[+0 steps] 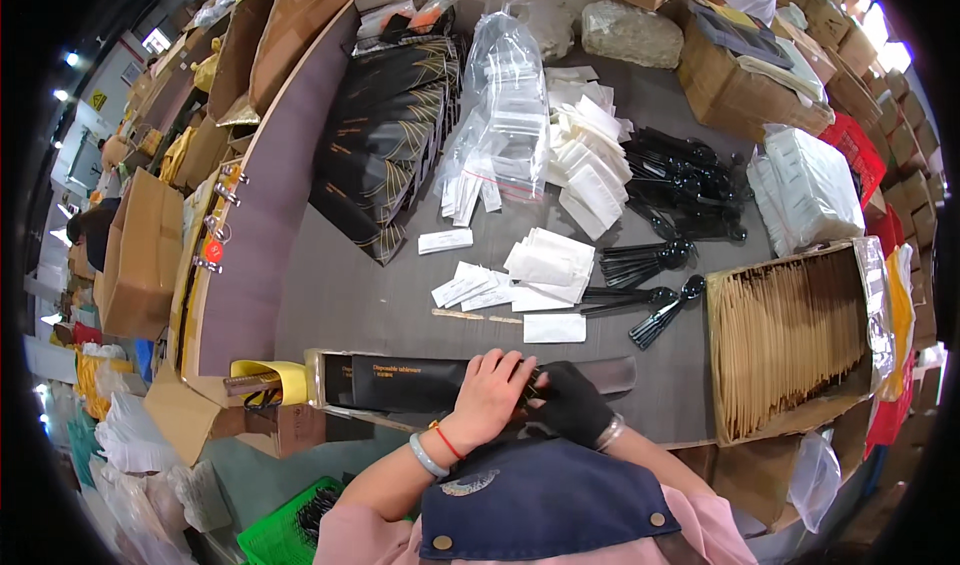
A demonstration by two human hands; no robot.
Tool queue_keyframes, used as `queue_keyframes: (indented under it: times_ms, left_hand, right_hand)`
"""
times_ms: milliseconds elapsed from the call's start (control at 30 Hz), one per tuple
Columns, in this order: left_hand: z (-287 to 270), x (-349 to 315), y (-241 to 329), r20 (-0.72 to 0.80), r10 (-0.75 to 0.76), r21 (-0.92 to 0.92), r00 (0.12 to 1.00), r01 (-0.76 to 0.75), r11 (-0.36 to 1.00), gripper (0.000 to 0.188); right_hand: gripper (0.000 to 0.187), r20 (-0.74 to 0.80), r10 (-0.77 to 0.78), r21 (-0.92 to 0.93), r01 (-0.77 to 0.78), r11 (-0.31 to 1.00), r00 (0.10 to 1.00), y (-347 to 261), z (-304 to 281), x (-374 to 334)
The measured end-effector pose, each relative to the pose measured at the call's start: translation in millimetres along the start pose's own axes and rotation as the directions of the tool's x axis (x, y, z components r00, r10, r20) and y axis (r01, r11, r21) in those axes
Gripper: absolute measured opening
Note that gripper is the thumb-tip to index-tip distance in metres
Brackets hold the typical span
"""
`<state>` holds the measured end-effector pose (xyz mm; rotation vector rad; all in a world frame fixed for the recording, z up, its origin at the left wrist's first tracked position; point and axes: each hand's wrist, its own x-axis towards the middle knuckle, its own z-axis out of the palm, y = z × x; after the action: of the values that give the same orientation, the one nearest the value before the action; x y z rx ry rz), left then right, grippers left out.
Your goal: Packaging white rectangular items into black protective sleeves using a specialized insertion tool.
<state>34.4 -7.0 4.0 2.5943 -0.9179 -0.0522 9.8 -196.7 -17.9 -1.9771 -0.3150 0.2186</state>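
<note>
At the front edge of the table, a black paper cutlery sleeve (425,387) with small gold print lies lengthwise on other black sleeves. My left hand (488,393), bare, is laid over its right part with the fingers bent round it. My right hand (572,401), in a black fingerless glove, closes on the sleeve's end close against the left fingertips. What sits between the fingers is partly hidden. Just beyond the hands are a white packet (554,328), a pile of white packets (550,265) and bundles of black plastic spoons (668,307).
A carton of upright wooden sticks (790,340) stands at the right. Stacked black sleeves (385,135) fill the far left, beside a clear bag of white packets (505,95). More black spoons (690,175) and wrapped white packs (805,190) lie farther right. A raised board (265,225) borders the left.
</note>
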Motion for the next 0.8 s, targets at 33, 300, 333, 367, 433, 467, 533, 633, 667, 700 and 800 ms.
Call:
queue_keyframes:
  times_ms: [33, 300, 333, 367, 433, 467, 533, 633, 667, 700, 800]
  left_hand:
    - [-2.6, 1.2, -3.6, -0.003, 0.001, 0.005, 1.000, -0.001, 1.000, 0.080]
    - [-52.1, 24.5, -10.9, 0.325, 0.161, 0.070, 0.932, -0.194, 0.979, 0.026]
    - [-68.0, 26.9, -20.6, 0.353, 0.143, 0.091, 0.925, -0.186, 0.978, 0.025]
    - [-80.0, 28.9, -36.7, 0.322, 0.123, 0.066, 0.939, -0.152, 0.986, 0.022]
    - [-90.5, 25.4, -72.4, 0.199, 0.068, 0.157, 0.978, -0.101, 0.982, 0.012]
    - [-88.0, 18.3, -89.7, 0.098, 0.039, 0.277, 0.994, -0.065, 0.959, 0.010]
    - [-69.0, 3.0, -99.6, -0.004, 0.028, 0.502, 1.000, -0.022, 0.865, 0.019]
    - [-21.6, -27.2, -53.4, -0.144, -0.332, -0.052, 0.932, 0.328, 0.943, 0.053]
    - [-17.7, -28.0, -33.4, -0.127, -0.391, -0.011, 0.912, 0.393, 0.919, 0.068]
    - [-3.7, -31.2, -24.7, -0.156, -0.438, -0.044, 0.885, 0.437, 0.899, 0.072]
    - [8.6, -37.3, -26.4, -0.161, -0.519, -0.142, 0.839, 0.501, 0.854, 0.078]
  right_hand:
    - [0.036, -0.040, 0.023, -0.081, -0.026, 0.996, 0.999, 0.4, -7.2, -3.9]
    - [0.059, 0.012, -0.037, -0.651, 0.036, 0.759, 0.999, -3.9, -61.9, -14.3]
    - [0.060, -0.052, -0.002, -0.640, -0.032, 0.768, 0.999, -9.1, -71.4, -18.9]
    - [0.060, -0.054, -0.003, -0.638, -0.032, 0.769, 0.999, -13.3, -79.9, -24.4]
    - [0.062, -0.237, 0.068, -0.626, -0.206, 0.752, 0.969, -18.8, -91.2, -30.9]
    - [0.062, -0.228, 0.063, -0.622, -0.196, 0.758, 0.971, -24.6, -90.7, -29.6]
    - [0.064, -0.121, 0.165, -0.695, -0.202, 0.690, 0.979, -33.8, -86.0, -22.7]
    - [0.063, -0.090, 0.115, -0.721, -0.144, 0.678, 0.989, -31.3, -72.0, -25.2]
    - [0.063, -0.081, 0.118, -0.720, -0.140, 0.680, 0.990, -30.4, -69.7, -23.6]
    - [0.062, -0.069, 0.127, -0.723, -0.137, 0.677, 0.990, -33.9, -71.9, -25.2]
    - [0.062, -0.014, 0.133, -0.735, -0.100, 0.670, 0.991, -40.3, -72.4, -21.2]
